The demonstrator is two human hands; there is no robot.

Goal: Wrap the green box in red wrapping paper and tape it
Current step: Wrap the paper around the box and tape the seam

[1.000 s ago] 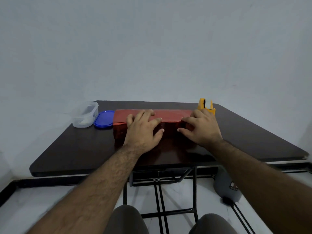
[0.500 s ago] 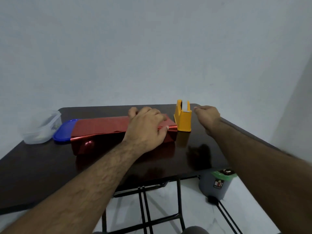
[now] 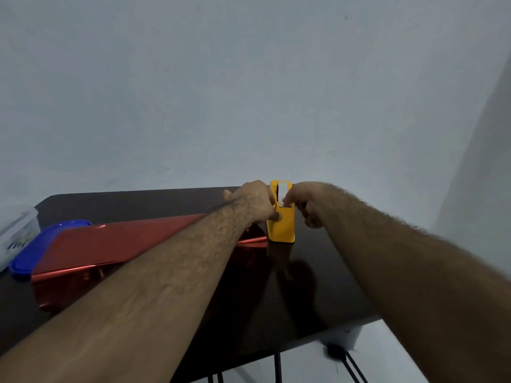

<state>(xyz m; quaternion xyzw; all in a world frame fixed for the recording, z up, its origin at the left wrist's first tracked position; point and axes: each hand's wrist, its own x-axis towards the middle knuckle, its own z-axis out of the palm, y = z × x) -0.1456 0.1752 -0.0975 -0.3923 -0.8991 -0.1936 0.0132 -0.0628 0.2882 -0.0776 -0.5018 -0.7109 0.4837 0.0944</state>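
The box lies on the dark table (image 3: 318, 286), covered in shiny red wrapping paper (image 3: 116, 241); no green shows. A yellow tape dispenser (image 3: 282, 225) stands upright at the box's right end. My left hand (image 3: 255, 201) grips the dispenser's left side, its thumb on the front face. My right hand (image 3: 307, 205) pinches the white tape end (image 3: 282, 193) at the dispenser's top. My left forearm crosses over the right part of the red package.
A blue lid (image 3: 30, 244) lies against the package's left end, with a clear plastic container (image 3: 16, 230) beyond it at the left frame edge. The table's right edge runs close behind my right forearm. A grey bin stands on the floor below.
My left hand left the wrapped box and took hold of the tape dispenser. My right hand moved in from the right and pinched the tape end. The view swung right.
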